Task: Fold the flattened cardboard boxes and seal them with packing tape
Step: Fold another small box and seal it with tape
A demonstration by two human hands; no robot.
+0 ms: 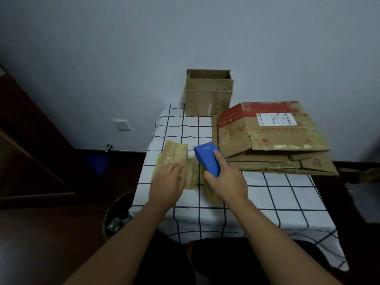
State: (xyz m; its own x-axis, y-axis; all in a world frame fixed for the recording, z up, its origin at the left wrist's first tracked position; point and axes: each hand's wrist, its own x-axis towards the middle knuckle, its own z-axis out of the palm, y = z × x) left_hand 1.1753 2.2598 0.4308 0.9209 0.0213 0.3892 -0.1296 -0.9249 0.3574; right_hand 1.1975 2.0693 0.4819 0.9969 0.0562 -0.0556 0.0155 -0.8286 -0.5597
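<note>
A small flattened cardboard box [174, 155], covered in old tape, lies on the checked tablecloth at the table's left side. My left hand [167, 182] rests flat on its near part, fingers straight. My right hand [224, 182] grips a blue tape dispenser [208, 159] just right of that box, with the yellowish tape roll [211, 192] partly hidden under my palm. A stack of larger flattened boxes [271, 138], the top one printed red with a white label, lies at the right.
An erected open-topped cardboard box [207, 93] stands at the table's far edge against the wall. The table [267, 196] has a white cloth with black grid lines. A waste bin [117, 214] sits on the floor at the left; a dark wooden door stands further left.
</note>
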